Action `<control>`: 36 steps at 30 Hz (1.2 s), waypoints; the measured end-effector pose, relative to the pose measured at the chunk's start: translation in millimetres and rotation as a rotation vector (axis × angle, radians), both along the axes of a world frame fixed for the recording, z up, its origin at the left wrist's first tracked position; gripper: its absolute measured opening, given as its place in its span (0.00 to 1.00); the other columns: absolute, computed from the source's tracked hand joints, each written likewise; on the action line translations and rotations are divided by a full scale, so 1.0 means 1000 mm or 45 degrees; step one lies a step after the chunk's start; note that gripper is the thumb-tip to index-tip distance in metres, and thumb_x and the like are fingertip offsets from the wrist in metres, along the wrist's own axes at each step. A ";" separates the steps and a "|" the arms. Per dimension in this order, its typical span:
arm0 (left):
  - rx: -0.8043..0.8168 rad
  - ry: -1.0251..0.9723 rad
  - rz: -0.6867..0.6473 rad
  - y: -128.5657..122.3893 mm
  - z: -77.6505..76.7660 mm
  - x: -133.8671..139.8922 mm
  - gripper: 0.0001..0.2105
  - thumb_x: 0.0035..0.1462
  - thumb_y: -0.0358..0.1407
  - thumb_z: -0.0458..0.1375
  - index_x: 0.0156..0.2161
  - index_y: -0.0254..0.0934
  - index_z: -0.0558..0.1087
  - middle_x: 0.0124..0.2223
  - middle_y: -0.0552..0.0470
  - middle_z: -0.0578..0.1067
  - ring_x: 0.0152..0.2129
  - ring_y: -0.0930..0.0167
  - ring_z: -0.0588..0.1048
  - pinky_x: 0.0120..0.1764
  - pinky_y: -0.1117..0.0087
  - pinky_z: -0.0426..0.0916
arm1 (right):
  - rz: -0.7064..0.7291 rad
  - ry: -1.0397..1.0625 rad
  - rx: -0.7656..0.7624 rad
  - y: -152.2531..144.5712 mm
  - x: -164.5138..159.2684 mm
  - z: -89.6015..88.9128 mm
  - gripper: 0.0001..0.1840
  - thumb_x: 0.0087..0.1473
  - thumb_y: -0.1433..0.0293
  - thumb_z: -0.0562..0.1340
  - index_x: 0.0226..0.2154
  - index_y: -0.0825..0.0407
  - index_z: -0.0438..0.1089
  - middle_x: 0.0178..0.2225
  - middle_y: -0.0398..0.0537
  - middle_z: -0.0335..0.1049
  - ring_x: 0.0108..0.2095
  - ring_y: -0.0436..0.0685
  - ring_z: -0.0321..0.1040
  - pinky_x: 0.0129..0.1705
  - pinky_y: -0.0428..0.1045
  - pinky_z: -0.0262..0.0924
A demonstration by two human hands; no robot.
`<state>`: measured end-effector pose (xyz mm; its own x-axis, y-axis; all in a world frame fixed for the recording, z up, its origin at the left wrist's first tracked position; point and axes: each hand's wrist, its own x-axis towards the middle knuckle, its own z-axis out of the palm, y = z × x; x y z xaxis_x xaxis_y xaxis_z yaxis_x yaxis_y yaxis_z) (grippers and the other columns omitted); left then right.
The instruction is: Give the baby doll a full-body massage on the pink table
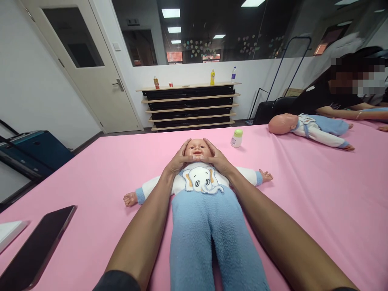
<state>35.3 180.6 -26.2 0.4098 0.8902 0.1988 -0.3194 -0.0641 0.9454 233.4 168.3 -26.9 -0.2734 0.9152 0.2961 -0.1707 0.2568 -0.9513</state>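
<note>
A baby doll (203, 214) lies on its back on the pink cloth (106, 173), head away from me and arms spread. It wears a white top with an elephant face and fuzzy blue trousers. My left hand (178, 160) cups one side of its head, fingers along the temple and thumb at the chin. On the opposite side, my right hand (219, 161) mirrors this hold, and the two thumbs nearly meet below the doll's mouth. A small white bottle with a green cap (237, 138) stands beyond my right hand.
Another doll (315, 127) lies at the far right, near a person in a black top (324, 95). A dark phone (39, 246) rests at the lower left beside a white object (10, 232). Behind the table are a shelf (190, 98) with bottles and a door (87, 81).
</note>
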 end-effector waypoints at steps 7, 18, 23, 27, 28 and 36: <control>-0.101 -0.143 -0.051 -0.001 0.001 0.000 0.42 0.51 0.35 0.62 0.68 0.46 0.48 0.64 0.43 0.62 0.56 0.57 0.68 0.62 0.50 0.56 | 0.104 0.228 -0.150 0.006 -0.003 -0.004 0.43 0.50 0.60 0.66 0.65 0.43 0.51 0.63 0.44 0.57 0.61 0.63 0.59 0.64 0.60 0.53; -0.003 0.000 0.036 -0.003 0.002 0.002 0.49 0.43 0.30 0.67 0.68 0.46 0.48 0.66 0.42 0.57 0.58 0.54 0.65 0.60 0.51 0.60 | -0.063 -0.078 0.032 -0.003 -0.001 0.003 0.53 0.40 0.63 0.73 0.65 0.43 0.50 0.66 0.44 0.52 0.64 0.63 0.51 0.65 0.57 0.50; -0.068 -0.077 -0.026 -0.001 0.002 0.001 0.46 0.45 0.29 0.62 0.68 0.46 0.47 0.64 0.43 0.61 0.56 0.57 0.68 0.61 0.51 0.57 | 0.061 0.127 -0.103 0.004 -0.002 -0.003 0.49 0.45 0.62 0.70 0.66 0.42 0.49 0.64 0.44 0.56 0.62 0.63 0.57 0.64 0.58 0.53; -0.101 -0.182 -0.066 -0.003 0.002 0.000 0.42 0.50 0.33 0.60 0.68 0.44 0.47 0.64 0.42 0.62 0.56 0.57 0.68 0.62 0.51 0.56 | 0.079 0.235 -0.202 0.009 -0.002 -0.006 0.42 0.51 0.57 0.65 0.65 0.42 0.52 0.62 0.44 0.59 0.60 0.63 0.60 0.63 0.60 0.54; -0.103 -0.185 -0.065 -0.004 0.003 0.000 0.42 0.51 0.34 0.60 0.68 0.44 0.47 0.64 0.42 0.62 0.56 0.57 0.68 0.62 0.51 0.56 | 0.064 0.235 -0.208 0.009 -0.003 -0.006 0.40 0.52 0.56 0.64 0.65 0.41 0.53 0.63 0.44 0.58 0.60 0.63 0.60 0.63 0.60 0.54; -0.041 0.003 0.023 -0.007 0.006 0.002 0.56 0.40 0.29 0.70 0.69 0.48 0.42 0.68 0.41 0.52 0.59 0.54 0.64 0.60 0.52 0.60 | -0.063 -0.074 0.035 -0.004 -0.001 0.001 0.56 0.38 0.64 0.75 0.65 0.42 0.50 0.66 0.44 0.51 0.64 0.64 0.51 0.65 0.58 0.50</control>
<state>37.4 173.5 -20.2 0.3937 0.9036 0.1690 -0.3166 -0.0393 0.9478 232.2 164.5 -25.5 -0.2456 0.9197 0.3062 -0.1017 0.2897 -0.9517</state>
